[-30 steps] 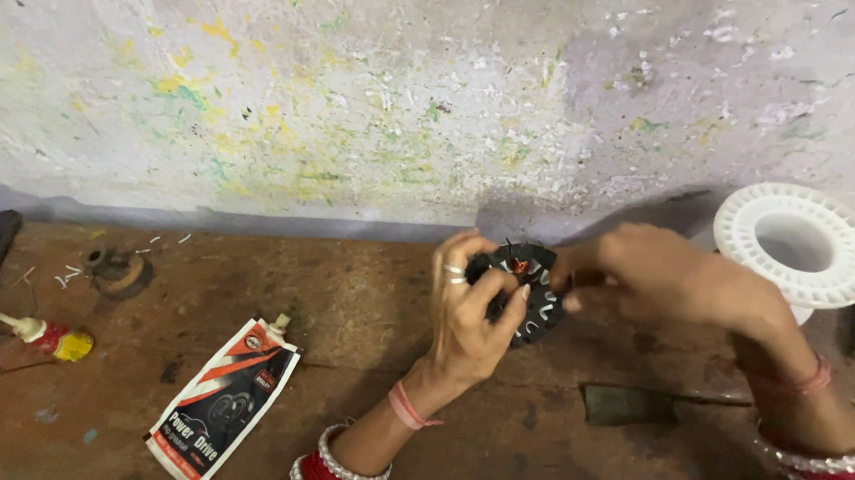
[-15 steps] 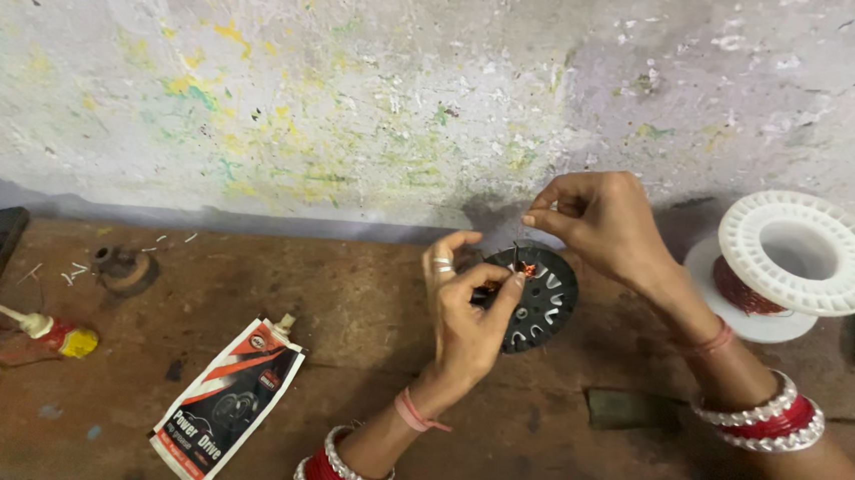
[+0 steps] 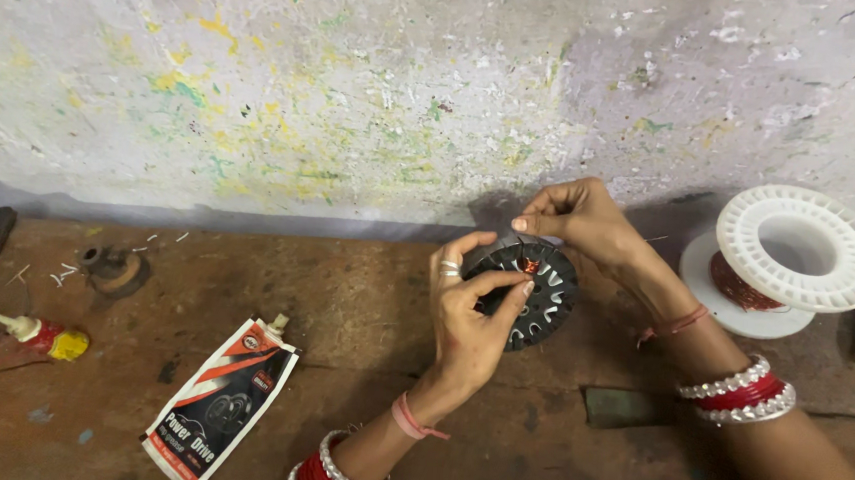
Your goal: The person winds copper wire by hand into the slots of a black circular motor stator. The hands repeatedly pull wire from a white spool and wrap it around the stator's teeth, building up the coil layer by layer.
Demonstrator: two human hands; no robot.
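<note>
Nearest to me, at the front edge of the worn brown bench (image 3: 362, 316), a flattened white, red and black pouch (image 3: 221, 401) lies slantwise, well to the left of the black slotted disc (image 3: 534, 296) that both hands are busy with. Just right of and below that disc a small dark flat piece (image 3: 621, 406) lies on the wood. The left hand (image 3: 472, 318) comes up from the front edge, with bangles at the wrist and a ring on one finger; its thumb and forefinger are curled onto the disc's near rim, gripping it and holding it tilted on edge above the bench. A bit of copper-red winding shows at the top of the disc. The right hand (image 3: 579, 221) sits just above and behind the disc, its thumb and forefinger pressed together in a tight pinch; what they pinch is too fine to make out. Far left of the disc lies a small tube with a yellow end (image 3: 40, 335), and behind that a round metal fitting (image 3: 110, 268). To the right of the disc stands a white plastic spool (image 3: 797, 258) wound with reddish wire. Behind everything rises the paint-flecked wall (image 3: 357, 95).
</note>
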